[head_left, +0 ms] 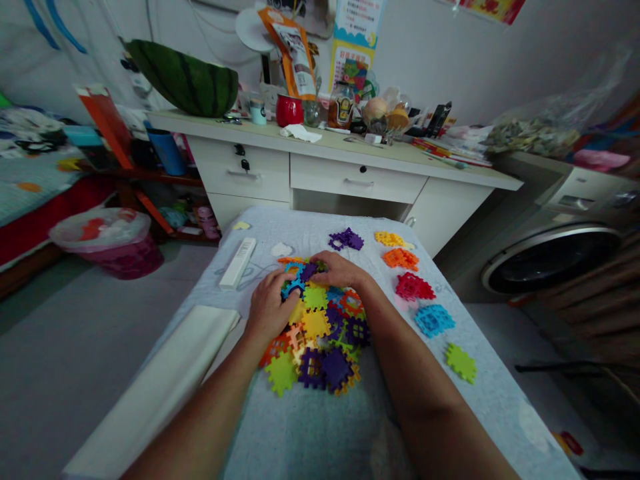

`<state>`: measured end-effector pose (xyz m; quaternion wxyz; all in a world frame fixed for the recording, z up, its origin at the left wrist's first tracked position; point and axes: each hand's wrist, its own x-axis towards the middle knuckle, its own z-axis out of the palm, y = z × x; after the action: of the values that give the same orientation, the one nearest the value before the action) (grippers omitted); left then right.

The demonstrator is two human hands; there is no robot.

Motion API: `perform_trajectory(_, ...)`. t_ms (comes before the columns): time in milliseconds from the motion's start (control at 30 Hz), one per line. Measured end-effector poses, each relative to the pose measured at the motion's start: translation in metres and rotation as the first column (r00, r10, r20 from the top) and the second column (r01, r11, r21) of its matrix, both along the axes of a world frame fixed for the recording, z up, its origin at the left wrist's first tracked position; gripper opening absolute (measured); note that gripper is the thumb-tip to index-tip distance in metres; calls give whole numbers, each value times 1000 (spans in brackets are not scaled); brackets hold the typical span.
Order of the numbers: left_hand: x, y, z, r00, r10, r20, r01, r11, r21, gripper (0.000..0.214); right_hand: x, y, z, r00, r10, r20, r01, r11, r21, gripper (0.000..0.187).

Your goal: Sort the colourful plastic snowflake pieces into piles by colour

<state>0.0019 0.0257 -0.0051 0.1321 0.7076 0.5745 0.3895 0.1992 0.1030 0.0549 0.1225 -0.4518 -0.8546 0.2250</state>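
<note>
A heap of interlocking plastic building tiles with toothed edges, in several colours, lies mid-table; one yellow tile [316,323] shows near its centre. My left hand [273,307] rests on the heap's left side, thumb apart from the fingers, touching blue tiles [293,280]. On the heap's far side is my right hand [341,270], its fingers curled down beside a purple tile [309,271]; its fingertips are partly hidden. Sorted by colour along the right are purple [346,239], yellow [389,239], orange [400,259], red [415,287], blue [434,320] and green tiles [461,363].
A white box [238,264] and a folded white cloth [165,380] lie left on the cloth-covered table [425,427]. Beyond stands a white desk [250,167] bearing a watermelon piece [185,80] and jars. A washing machine [560,227] is at right, a pink bin [115,247] at left.
</note>
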Motion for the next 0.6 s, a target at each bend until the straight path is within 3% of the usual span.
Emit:
perform_trajectory(433, 0, -1, 0, 1000, 8, -5, -8, 1000, -10, 28, 2, 0, -1, 988, -12, -153, 4, 999, -51, 36)
perform_trajectory(600, 0, -1, 0, 1000, 6, 1, -6, 1000, -12, 28, 2, 0, -3, 982, -69, -176, 60, 997, -52, 38)
